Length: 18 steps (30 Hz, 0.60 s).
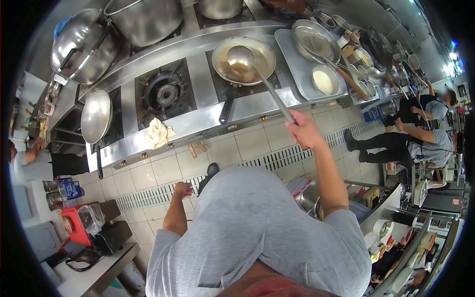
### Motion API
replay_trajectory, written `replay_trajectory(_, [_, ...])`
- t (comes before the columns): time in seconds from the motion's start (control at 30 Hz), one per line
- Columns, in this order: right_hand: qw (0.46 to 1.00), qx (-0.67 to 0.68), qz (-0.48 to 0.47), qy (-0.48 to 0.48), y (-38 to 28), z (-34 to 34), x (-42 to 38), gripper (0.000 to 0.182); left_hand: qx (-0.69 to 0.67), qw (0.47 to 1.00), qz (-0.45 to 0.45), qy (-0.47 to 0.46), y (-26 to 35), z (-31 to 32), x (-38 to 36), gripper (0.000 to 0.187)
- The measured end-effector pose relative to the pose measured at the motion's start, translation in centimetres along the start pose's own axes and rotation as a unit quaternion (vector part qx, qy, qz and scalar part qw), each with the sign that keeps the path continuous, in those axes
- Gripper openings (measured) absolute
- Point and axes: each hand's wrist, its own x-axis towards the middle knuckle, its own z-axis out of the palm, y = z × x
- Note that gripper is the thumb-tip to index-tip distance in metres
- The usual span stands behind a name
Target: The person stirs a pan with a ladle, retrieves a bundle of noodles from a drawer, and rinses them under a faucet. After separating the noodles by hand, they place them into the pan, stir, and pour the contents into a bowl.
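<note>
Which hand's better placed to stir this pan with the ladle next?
Right, I'd say: the right hand grips the ladle in the pan, while the left hand hangs low, away from the stove.

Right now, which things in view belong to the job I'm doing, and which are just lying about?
In use, apparently:
ladle, in your right hand
frying pan under its bowl

Probably just lying about:
crumpled cloth on the stove's front edge
empty pan at left

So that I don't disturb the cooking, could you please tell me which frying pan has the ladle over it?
The pan beside the tray: the right hand holds the ladle over it. The far-left pan has none.
</note>
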Motion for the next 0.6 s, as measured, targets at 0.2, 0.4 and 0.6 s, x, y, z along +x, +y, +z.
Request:
replay_trajectory(0.2, [0.993,-0.116,0.015,0.009,-2.1,1.1,-1.1,0.042,0.000,1.000,0.007,0.008,0.1,-0.3,0.8,0.017])
replay_trajectory(0.4, [0.985,-0.153,-0.034,0.072,-0.7,2.4,-0.9,0.045,-0.020,0.999,0.026,0.007,0.8,-0.5,0.3,0.019])
replay_trajectory(0.6, [0.960,-0.256,-0.069,0.085,1.2,2.3,-0.3,0.053,0.004,1.000,0.004,0.017,1.0,-0.4,-0.5,0.019])
